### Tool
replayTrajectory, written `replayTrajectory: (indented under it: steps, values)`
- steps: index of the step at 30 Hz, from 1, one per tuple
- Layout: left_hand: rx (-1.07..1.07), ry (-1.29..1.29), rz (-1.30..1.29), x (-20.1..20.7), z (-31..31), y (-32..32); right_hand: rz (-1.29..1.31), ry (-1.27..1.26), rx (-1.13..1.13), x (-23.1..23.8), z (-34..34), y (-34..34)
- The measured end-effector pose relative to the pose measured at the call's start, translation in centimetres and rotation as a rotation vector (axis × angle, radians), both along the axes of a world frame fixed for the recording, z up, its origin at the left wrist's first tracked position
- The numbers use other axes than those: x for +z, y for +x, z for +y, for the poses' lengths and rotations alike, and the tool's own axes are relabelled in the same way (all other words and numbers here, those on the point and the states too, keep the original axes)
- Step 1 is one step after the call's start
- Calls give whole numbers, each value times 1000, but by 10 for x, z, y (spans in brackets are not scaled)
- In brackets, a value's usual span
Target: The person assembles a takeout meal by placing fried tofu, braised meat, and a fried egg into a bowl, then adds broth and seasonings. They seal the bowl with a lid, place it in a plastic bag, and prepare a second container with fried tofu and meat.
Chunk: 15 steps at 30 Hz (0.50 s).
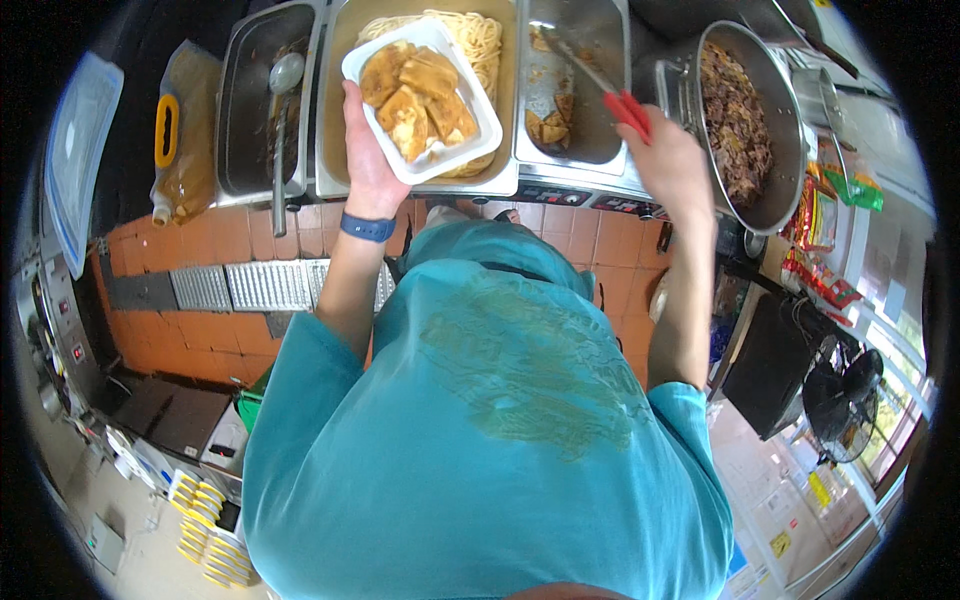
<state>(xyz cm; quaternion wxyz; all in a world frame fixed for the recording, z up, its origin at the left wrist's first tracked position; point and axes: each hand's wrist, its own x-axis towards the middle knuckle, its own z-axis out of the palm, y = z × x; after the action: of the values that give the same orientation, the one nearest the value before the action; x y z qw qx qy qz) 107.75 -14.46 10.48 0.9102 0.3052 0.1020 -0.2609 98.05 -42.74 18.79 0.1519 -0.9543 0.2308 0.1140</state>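
My left hand [370, 155] holds up a white takeaway tray [487, 122] from below and its left side. Several golden-brown fried pieces [425, 90] lie in the tray, which hangs over a metal pan of pale noodles [488, 45]. My right hand [668, 165] is closed around red-handled tongs [628, 112]. Their metal end reaches into the neighbouring pan [600, 140], where a few more browned pieces [548, 122] sit near the front. Whether the tongs' tips touch food there, I cannot tell.
On the right stands a large pot of shredded dark meat [735, 120]. Left of the noodles, a ladle [280, 130] rests in a nearly bare pan [235, 140]. A yellow-handled jug [185, 140] is farther left. A black fan [843, 398] stands at right.
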Motion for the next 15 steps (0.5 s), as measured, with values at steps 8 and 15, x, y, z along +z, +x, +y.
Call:
replayTrajectory:
  steps: [8,15]
  values:
    - [-98,-86,113,-1,-8,-22,35,30,-85,-85,13,51]
    - [-76,-38,117,-2,-7,-20,-24,37,-118,-86,11,43]
